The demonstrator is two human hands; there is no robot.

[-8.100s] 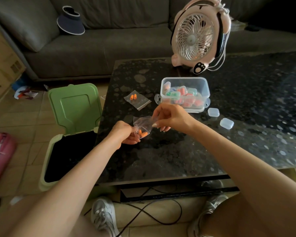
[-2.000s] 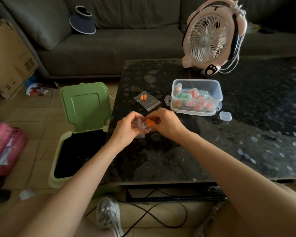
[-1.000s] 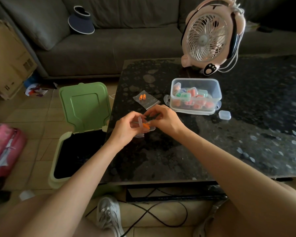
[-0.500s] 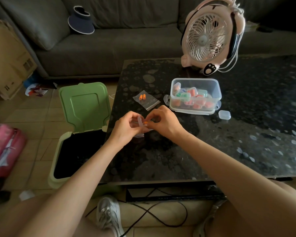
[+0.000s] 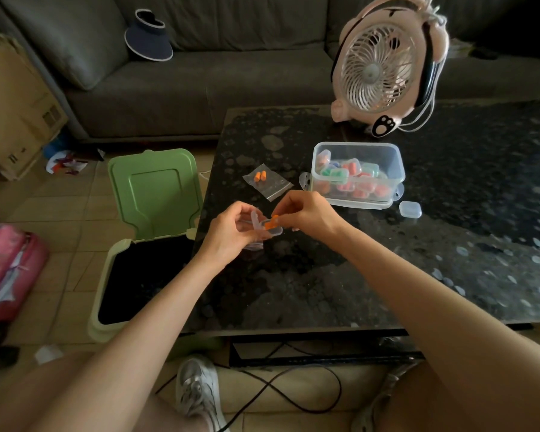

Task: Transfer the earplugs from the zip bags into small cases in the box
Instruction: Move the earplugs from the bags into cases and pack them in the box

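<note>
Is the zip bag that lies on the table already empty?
No, two orange earplugs show through the clear zip bag lying flat on the table.

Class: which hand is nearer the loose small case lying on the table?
Right. The right hand is just left of the case; the left hand is farther left, beyond the right one.

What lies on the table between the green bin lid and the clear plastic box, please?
In the head view, a zip bag holding two orange earplugs lies flat there on the table, nearer the box.
</note>
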